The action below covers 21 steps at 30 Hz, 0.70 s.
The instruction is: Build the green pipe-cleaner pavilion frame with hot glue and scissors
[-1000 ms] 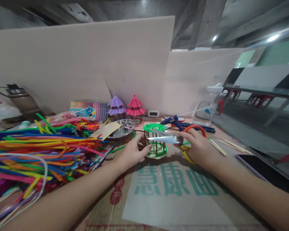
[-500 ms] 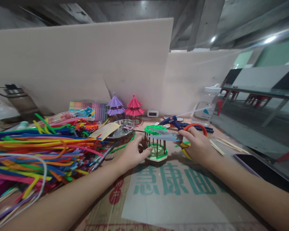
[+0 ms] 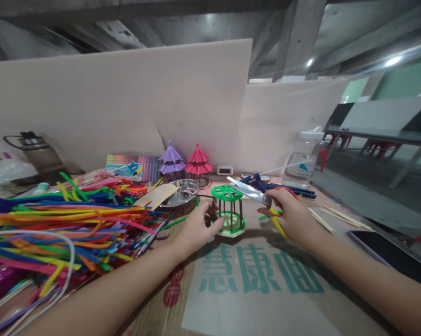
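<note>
A small pavilion frame [image 3: 232, 205] with a green top ring, brown posts and a pale green-edged base stands upright on the cardboard. My left hand [image 3: 202, 222] grips its left side, thumb at the base and fingers partly hidden behind the posts. In my right hand [image 3: 290, 210] is a pair of scissors [image 3: 254, 192] with orange and yellow handles. Their blades point left and upward, just right of and above the green ring. Behind stand a purple model pavilion [image 3: 171, 161] and a pink model pavilion [image 3: 198, 162].
Colourful pipe cleaners [image 3: 73, 219] heap up at the left, near a metal dish [image 3: 181, 195]. A blue glue gun [image 3: 254, 179] lies behind the scissors. Wooden sticks [image 3: 336, 215] and a phone [image 3: 389, 252] are at right. A clear bottle [image 3: 301, 158] stands farther back.
The scissors have drawn back from across the green ring, their blades now tilted up at its right. My left hand still grips the frame. The whole view has shifted slightly.
</note>
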Each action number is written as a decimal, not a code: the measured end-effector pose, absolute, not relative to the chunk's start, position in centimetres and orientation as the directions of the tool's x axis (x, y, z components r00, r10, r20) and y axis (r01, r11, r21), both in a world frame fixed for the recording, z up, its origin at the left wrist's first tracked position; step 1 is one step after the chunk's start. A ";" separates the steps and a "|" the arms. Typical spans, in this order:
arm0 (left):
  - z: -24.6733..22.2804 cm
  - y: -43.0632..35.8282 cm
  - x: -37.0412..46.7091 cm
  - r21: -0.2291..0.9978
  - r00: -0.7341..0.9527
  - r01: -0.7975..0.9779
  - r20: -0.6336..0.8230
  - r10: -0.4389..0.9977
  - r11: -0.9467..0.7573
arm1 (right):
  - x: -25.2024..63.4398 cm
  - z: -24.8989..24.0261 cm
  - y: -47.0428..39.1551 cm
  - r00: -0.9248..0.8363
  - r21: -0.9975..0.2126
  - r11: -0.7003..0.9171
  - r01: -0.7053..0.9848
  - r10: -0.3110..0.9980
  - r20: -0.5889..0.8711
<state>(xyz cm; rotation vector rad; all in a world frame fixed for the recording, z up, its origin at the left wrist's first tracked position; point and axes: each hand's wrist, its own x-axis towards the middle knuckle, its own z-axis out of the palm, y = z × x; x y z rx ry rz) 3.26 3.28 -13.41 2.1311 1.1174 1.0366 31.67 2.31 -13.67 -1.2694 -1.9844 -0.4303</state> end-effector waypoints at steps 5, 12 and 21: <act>-13.5 3.6 3.3 0.701 0.350 0.479 0.400 0.847 -0.529 | 32.6 -14.9 4.1 0.012 -0.333 0.229 0.915 0.809 0.587; -13.5 3.6 3.1 0.638 0.388 0.532 0.401 0.830 -0.557 | 34.2 -16.5 4.9 -0.078 -0.420 0.245 0.874 0.924 0.375; -14.0 3.9 3.3 0.665 0.383 0.471 0.436 0.814 -0.579 | 35.3 -17.1 5.5 -0.238 -0.281 0.352 0.893 0.898 0.369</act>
